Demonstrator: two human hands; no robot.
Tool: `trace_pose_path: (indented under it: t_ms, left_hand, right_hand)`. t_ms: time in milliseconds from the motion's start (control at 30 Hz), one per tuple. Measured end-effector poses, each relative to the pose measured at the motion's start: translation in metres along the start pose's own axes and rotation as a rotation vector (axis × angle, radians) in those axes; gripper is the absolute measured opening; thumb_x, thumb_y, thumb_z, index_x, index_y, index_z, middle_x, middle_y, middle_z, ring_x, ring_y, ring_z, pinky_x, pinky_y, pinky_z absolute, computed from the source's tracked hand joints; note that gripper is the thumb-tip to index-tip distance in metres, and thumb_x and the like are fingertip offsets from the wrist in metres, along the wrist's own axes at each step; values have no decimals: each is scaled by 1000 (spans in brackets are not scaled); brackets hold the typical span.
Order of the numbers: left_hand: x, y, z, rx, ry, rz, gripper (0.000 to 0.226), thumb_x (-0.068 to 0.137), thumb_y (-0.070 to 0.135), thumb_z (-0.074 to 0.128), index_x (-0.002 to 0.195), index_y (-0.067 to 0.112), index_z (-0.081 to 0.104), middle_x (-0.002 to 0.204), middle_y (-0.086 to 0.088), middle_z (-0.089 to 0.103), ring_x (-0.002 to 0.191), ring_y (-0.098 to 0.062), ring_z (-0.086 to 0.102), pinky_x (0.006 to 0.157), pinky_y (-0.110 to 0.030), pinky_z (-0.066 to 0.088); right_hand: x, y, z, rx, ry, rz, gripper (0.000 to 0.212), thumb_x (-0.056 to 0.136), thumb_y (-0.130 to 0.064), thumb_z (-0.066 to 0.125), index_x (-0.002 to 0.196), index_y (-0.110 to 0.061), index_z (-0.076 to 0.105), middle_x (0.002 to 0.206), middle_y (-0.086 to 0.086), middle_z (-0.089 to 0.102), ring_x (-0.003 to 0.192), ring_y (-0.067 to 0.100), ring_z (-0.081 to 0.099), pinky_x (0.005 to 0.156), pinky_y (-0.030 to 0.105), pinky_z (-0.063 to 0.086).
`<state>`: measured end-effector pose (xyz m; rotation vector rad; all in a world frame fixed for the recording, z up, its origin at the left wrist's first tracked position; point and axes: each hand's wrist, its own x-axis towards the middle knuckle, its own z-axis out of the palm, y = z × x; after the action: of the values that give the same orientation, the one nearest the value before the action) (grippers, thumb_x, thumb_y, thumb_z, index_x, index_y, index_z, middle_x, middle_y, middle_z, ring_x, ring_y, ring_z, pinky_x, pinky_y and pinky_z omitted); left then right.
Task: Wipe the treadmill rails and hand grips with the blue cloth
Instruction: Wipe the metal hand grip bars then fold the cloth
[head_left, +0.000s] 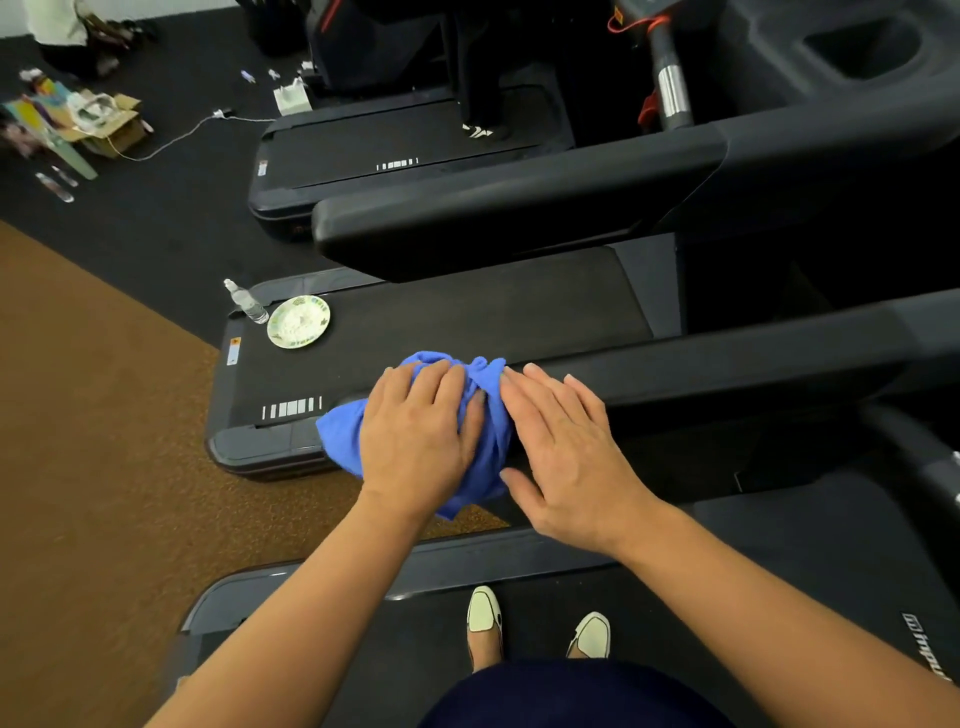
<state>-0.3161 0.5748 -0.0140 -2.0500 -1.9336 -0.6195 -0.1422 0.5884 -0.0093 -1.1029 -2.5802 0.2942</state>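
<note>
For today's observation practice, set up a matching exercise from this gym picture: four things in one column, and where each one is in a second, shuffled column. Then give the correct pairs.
Column 1
1. blue cloth
2. plate
3. water bottle
4. cream shoes

Column 2
A. standing at the belt's far corner, beside the plate
B. bunched on the treadmill rail under the left hand, with the right hand beside it
C. on the nearest treadmill belt, below the arms
D. lying flat on the next treadmill's belt

Pairs: 1-B, 2-D, 3-A, 4-C
</note>
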Motion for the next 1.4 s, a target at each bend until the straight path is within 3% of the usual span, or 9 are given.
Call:
trace_pose_path:
  t_ms: [133, 267, 433, 600, 700, 833, 1100, 1267, 1400]
  left_hand:
    - [13, 19, -7, -197, 14, 2, 25, 94, 24, 42, 84, 5, 56, 75, -7, 58, 68, -26, 51, 65, -34, 43]
    - [20, 36, -20, -504, -51, -257, 32, 95, 35, 40, 108, 10, 52, 91, -1, 61, 79, -20, 53, 73, -35, 42]
    - [23, 73, -24, -613, -107, -132, 17, 94, 29, 44, 95, 14, 52, 80, 11, 52, 70, -9, 44, 68, -29, 39]
    - [22, 95, -6, -674, -135, -116, 20, 92, 33, 37, 99, 22, 52, 83, 8, 54, 76, -18, 49, 69, -38, 42]
    - [32, 111, -11, -883, -244, -74, 9, 95, 31, 44, 103, 34, 44, 79, 5, 61, 70, -12, 59, 62, -27, 47]
    - [47, 145, -15, -1067, -354, -4, 15, 96, 20, 54, 108, 19, 44, 67, 4, 61, 56, -8, 60, 50, -22, 46]
    - [76, 207, -2, -1166, -419, 184, 31, 85, 40, 63, 96, 15, 47, 82, 5, 59, 71, -11, 60, 60, -19, 46]
    - [86, 231, 3, -1219, -578, 136, 48, 67, 55, 67, 95, 19, 52, 87, 8, 61, 79, -6, 59, 67, -14, 45]
    - [96, 247, 9, -1299, -909, 117, 54, 60, 50, 77, 92, 11, 58, 93, -9, 67, 87, -26, 66, 75, -40, 56]
  right_hand:
    - [5, -10, -9, 296, 53, 66, 90, 76, -39, 70, 146, -9, 21, 140, 6, 45, 130, 14, 34, 114, 38, 20]
    - [3, -11, -23, 561, 41, 183, 105, 77, -26, 77, 148, -23, 0, 140, -7, 35, 122, -6, 25, 105, 10, 18]
    - [-5, -1, -25, 252, 253, 223, 92, 74, -11, 71, 147, -12, 15, 143, 16, 31, 127, 22, 33, 105, 41, 38]
    - [-25, 10, -28, 106, 323, 326, 96, 64, -9, 73, 145, -18, 22, 148, 19, 10, 132, 37, 26, 101, 49, 39]
    - [-39, 17, -41, 335, 352, 356, 97, 68, -3, 67, 146, -27, 15, 150, 7, 4, 133, 28, 33, 101, 40, 45]
    - [-59, 31, -63, 537, 470, 403, 89, 72, 7, 61, 145, -30, 24, 140, 5, 30, 120, 4, 44, 95, 15, 44]
    - [-96, 61, -91, 513, 688, 639, 72, 80, 3, 45, 145, -24, 32, 116, 6, 42, 104, -8, 44, 89, 4, 34]
    - [-114, 77, -103, 525, 729, 853, 66, 80, -12, 48, 144, -18, 33, 119, 1, 45, 103, -3, 45, 87, 1, 32]
    - [-136, 98, -115, 615, 760, 984, 72, 74, -24, 63, 142, -22, 38, 122, -5, 47, 113, 3, 45, 92, 9, 36]
